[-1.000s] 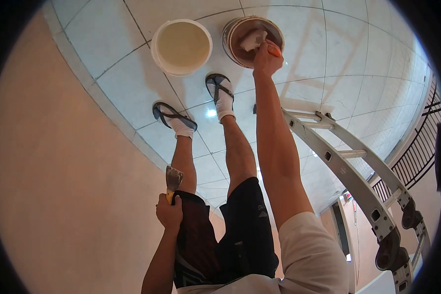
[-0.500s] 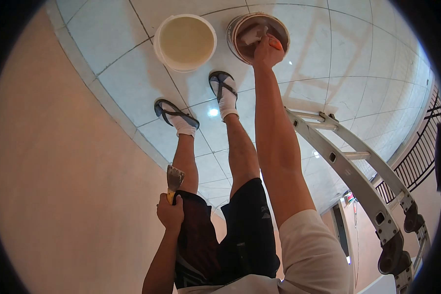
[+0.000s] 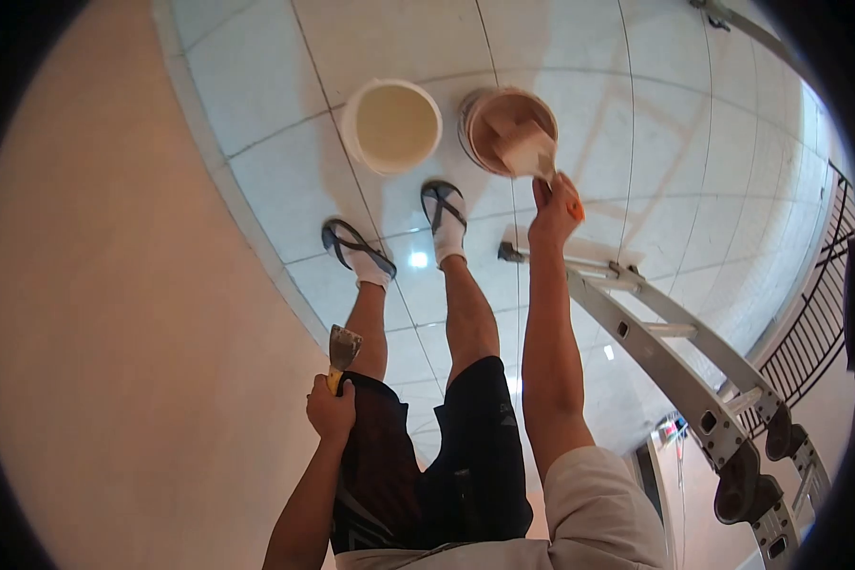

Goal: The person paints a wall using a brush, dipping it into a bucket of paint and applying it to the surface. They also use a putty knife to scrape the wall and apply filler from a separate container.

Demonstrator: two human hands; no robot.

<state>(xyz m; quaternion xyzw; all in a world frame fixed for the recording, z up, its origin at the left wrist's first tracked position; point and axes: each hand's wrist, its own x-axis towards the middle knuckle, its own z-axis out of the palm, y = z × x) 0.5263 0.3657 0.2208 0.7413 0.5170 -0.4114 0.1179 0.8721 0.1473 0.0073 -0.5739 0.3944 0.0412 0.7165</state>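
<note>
My left hand is closed round the yellow handle of a scraper, its dirty blade pointing up. With my right hand I grip the orange handle of a wide spatula. The spatula's pale blade is over the right rim of a bucket of brownish material. What is on the blade is hard to tell apart from the blade itself. Left of that bucket stands a white bucket with pale yellowish contents.
An aluminium ladder stands on the tiled floor at the right. A peach wall fills the left side. Dark railings are at the far right. My sandalled feet are below the buckets.
My right hand has come up out of the brown bucket and moved right with the spatula, whose blade now shows at the rim. The left hand has hardly moved. The view has shifted.
</note>
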